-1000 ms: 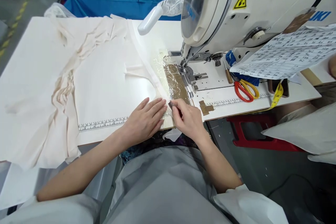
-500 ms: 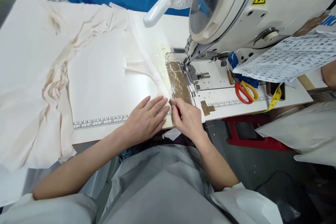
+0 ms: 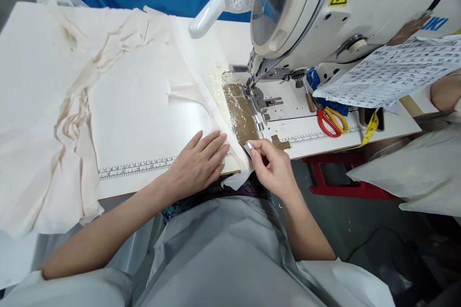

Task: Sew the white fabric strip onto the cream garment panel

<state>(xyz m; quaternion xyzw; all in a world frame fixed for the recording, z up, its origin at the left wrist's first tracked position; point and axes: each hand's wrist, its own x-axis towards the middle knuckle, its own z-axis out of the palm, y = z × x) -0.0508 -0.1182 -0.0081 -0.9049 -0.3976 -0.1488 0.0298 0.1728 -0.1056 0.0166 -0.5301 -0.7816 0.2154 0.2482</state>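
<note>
My left hand (image 3: pixel 200 160) lies flat with its fingers stretched over the edge of the cream fabric (image 3: pixel 225 127) and the table's printed ruler. The fabric narrows to a strip whose end hangs over the front edge of the table. Just right of that strip, my right hand (image 3: pixel 273 165) pinches a small silver metal piece (image 3: pixel 248 146) between thumb and forefinger. Most of the piece is hidden by the fingers, so its kind does not show. The sewing machine's needle area (image 3: pixel 248 88) lies beyond my right hand, past a brown-taped plate (image 3: pixel 240 112).
A white sewing machine (image 3: pixel 306 19) stands at the upper right. Red and yellow scissors (image 3: pixel 329 122), a yellow tape measure (image 3: pixel 370 129) and a printed sheet (image 3: pixel 392 74) lie to the right. Gathered cream fabric (image 3: pixel 72 124) covers the left side. A red stool (image 3: pixel 334 177) stands below.
My right hand has moved right, away from the fabric strip, with the metal piece now showing in its fingers. My left hand stays flat. The view has shifted slightly.
</note>
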